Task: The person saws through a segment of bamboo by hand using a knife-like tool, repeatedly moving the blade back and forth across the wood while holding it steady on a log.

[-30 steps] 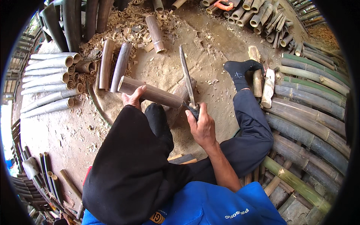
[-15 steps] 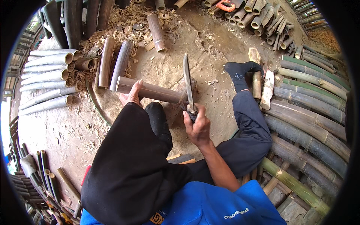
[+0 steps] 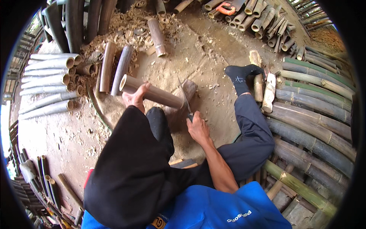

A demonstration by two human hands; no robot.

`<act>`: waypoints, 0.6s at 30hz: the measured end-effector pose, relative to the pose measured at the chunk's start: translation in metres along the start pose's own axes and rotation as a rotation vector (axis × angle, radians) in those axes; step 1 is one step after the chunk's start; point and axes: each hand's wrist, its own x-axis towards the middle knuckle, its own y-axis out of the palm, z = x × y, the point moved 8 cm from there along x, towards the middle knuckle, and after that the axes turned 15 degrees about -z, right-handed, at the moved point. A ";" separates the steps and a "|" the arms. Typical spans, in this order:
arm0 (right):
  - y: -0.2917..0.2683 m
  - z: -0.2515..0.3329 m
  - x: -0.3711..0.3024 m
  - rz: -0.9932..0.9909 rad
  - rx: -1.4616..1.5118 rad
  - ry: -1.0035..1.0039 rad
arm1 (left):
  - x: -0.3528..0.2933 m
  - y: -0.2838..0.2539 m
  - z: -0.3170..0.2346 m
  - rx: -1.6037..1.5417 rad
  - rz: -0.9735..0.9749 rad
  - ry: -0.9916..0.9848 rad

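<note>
At the left edge of the wooden block (image 3: 191,88), our left hand (image 3: 136,98) grips the bamboo tube (image 3: 162,96) (we judge: light, stiff, best held by its left end); right hand (image 3: 199,128) clasps knife (image 3: 184,93).

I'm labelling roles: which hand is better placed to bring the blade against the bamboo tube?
Probably the right hand: it holds the knife by the right end of the bamboo tube; the left hand grips it farther left.
</note>
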 end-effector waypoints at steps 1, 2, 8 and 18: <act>0.000 0.001 0.008 -0.018 0.031 -0.034 | 0.001 -0.002 -0.003 0.031 0.031 0.048; -0.008 0.016 0.000 0.004 0.059 -0.052 | 0.002 -0.012 -0.006 0.039 -0.003 0.077; -0.073 0.079 -0.027 -0.270 0.528 -0.357 | 0.004 -0.009 -0.001 -0.040 0.201 0.020; -0.065 0.076 -0.025 -0.127 0.386 -0.258 | 0.004 -0.017 -0.007 0.032 0.262 -0.034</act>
